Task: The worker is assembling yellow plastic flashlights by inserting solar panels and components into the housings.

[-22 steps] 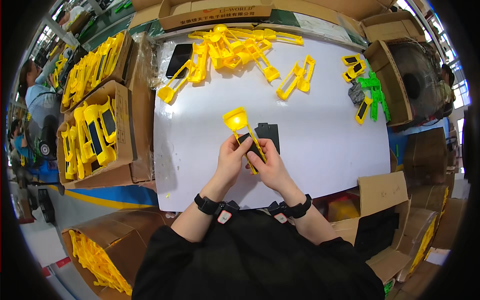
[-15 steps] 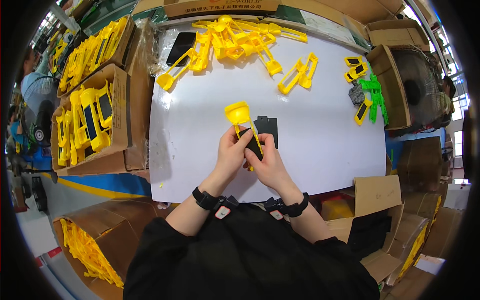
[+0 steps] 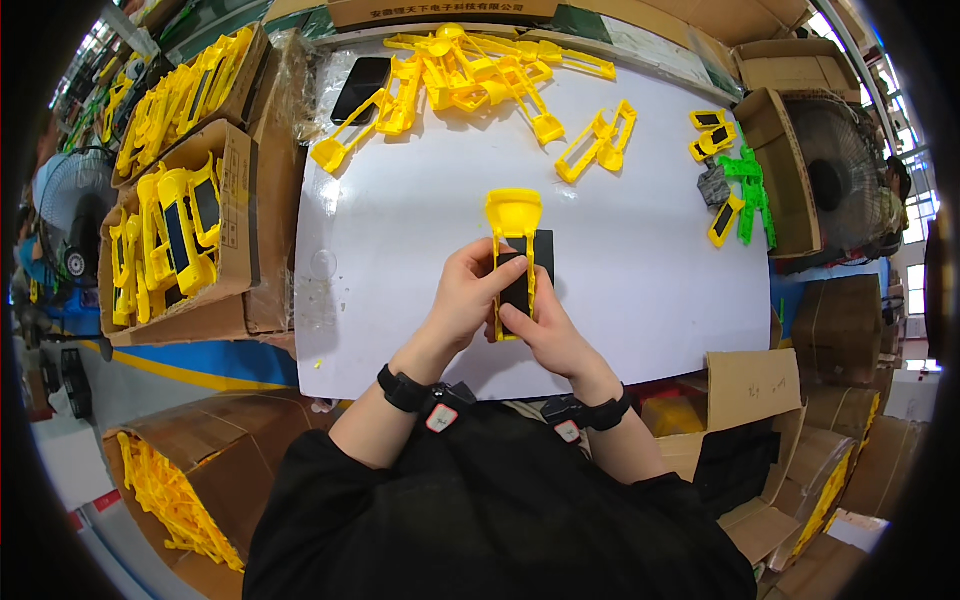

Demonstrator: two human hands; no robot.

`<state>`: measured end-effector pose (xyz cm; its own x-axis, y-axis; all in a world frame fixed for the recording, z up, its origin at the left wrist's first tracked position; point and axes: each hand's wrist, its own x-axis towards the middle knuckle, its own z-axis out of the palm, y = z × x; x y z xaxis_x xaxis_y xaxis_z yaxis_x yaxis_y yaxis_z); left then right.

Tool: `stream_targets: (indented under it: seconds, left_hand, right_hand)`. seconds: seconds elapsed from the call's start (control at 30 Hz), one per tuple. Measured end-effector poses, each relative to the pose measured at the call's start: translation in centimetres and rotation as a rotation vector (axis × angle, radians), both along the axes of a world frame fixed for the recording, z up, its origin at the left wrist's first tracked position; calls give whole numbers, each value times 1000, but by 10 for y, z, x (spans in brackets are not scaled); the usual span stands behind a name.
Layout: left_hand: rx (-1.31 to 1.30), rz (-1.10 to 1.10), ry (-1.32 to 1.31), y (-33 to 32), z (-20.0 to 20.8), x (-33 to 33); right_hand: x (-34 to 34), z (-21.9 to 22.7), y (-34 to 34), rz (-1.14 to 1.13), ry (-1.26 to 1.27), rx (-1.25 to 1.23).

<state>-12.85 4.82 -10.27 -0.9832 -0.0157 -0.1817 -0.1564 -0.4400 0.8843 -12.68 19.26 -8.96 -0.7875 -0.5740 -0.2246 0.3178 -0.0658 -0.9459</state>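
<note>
1. Head view, the hands: the left hand and the right hand meet above the near half of a white table. Together they hold a yellow plastic frame with a black panel set between its rails. The left fingers are curled around the frame's left rail, the thumb lying across the black panel. The right fingers are closed under the lower end of the frame.
2. Head view, the frame: it stands lengthwise away from the person, its wide cup-shaped end pointing toward the far edge, above the middle of the table.
3. Head view, the surface: a loose heap of yellow parts lies along the far edge, with a black phone-like slab just beside it on the left. Two more yellow frames lie right of the heap. Near the right edge sit green plastic parts and a few small yellow pieces with black panels.
4. Head view, the room: at the left, open cardboard boxes hold finished yellow pieces with black panels. A standing fan is at far left and another fan at right. More cardboard boxes stand at the right, and a box of yellow parts sits low at left.
</note>
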Motion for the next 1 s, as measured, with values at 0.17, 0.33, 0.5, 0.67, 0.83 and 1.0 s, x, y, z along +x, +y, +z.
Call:
stream_targets:
  seconds: [0.17, 0.33, 0.5, 0.67, 0.83, 1.0]
  left_hand:
    - [-17, -202, -134, -9, 9, -1]
    - [48, -33, -91, 3, 8, -1]
    - [71, -119, -97, -1, 7, 0]
    - [60, 34, -128, 2, 3, -2]
    - [64, 51, -101, 6, -1, 1]
    - [206, 52, -143, 15, -3, 5]
  right_hand:
    - [1, -2, 8, 101, -122, -42]
    - [6, -1, 8, 31, 204, 210]
    - [9, -6, 11, 31, 49, 112]
    - [15, 8, 2, 13, 250, 305]
    - [18, -11, 4, -49, 174, 216]
    - [20, 3, -1, -87, 191, 257]
